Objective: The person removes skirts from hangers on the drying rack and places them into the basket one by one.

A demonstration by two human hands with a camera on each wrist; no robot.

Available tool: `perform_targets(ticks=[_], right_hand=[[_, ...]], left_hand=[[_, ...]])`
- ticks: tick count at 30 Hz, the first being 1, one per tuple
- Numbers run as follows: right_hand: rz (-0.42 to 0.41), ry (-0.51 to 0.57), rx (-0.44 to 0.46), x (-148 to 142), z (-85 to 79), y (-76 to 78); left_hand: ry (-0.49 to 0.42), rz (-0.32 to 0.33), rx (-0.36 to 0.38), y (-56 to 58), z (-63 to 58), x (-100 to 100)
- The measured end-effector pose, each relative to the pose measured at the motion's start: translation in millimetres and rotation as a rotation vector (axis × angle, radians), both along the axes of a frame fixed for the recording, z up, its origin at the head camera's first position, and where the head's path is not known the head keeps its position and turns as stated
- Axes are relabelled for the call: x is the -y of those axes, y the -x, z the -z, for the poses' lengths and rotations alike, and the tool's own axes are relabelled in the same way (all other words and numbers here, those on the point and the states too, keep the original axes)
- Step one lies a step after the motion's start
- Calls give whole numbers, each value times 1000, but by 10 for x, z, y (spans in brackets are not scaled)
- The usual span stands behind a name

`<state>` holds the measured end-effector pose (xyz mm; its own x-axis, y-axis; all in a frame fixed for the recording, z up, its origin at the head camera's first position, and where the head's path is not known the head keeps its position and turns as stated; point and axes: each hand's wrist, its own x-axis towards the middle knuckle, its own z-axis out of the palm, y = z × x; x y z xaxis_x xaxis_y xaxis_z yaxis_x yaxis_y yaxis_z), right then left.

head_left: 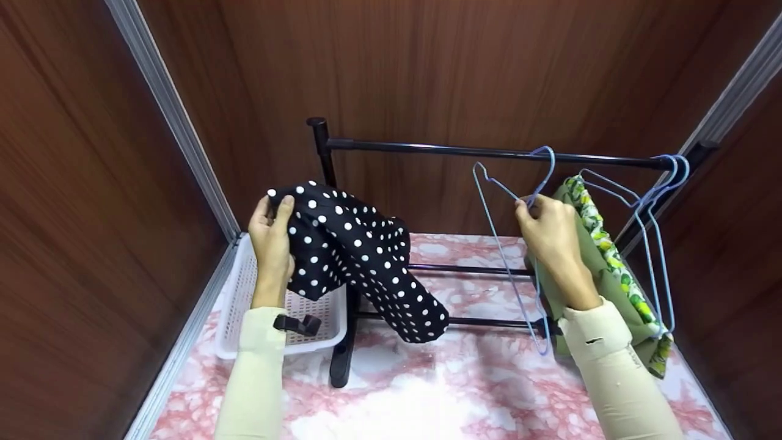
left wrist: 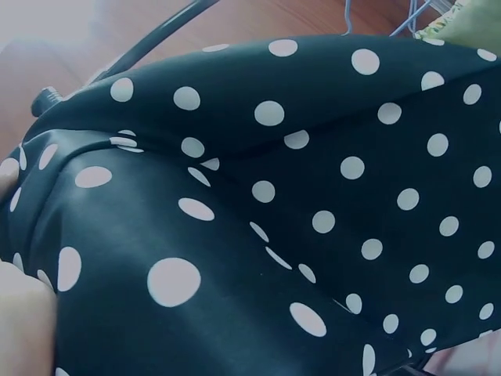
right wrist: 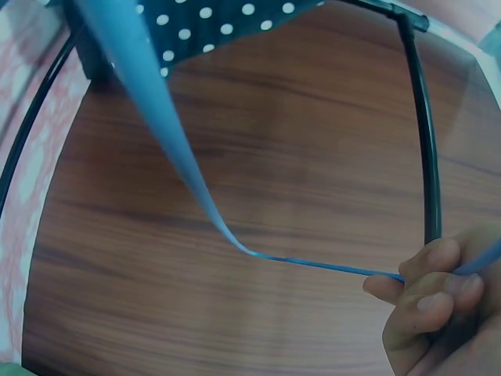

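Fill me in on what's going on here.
A person is handling clothes at a black rack. The left hand holds up a black polka-dot cloth, partly over a white basket. The right hand grips a bare blue hanger by the rail. At the rack's right end is a green cloth with lemon-print trim. The polka-dot cloth isn't on the hanger yet.

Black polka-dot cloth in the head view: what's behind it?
Behind the cloth, parts of the rack's left post and the white basket show past its edges. The post's middle and some of the basket are covered.
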<state>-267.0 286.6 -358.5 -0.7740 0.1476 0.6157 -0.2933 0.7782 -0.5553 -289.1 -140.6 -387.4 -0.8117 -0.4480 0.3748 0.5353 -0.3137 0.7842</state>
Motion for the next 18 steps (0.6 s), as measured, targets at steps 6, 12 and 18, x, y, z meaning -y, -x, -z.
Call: perform_targets(ticks=[6,12,18], right_hand=[[-16,4,-11,73,-30,32],[-33,6,-14,183,-54,70],[-58,4,-1,274,-95,89]], left_hand=[[-29,-4,-21,-26,-61,89],[-50,-31,-22,-70,-98,177],[-55,-59,-39,-91,-114,273]])
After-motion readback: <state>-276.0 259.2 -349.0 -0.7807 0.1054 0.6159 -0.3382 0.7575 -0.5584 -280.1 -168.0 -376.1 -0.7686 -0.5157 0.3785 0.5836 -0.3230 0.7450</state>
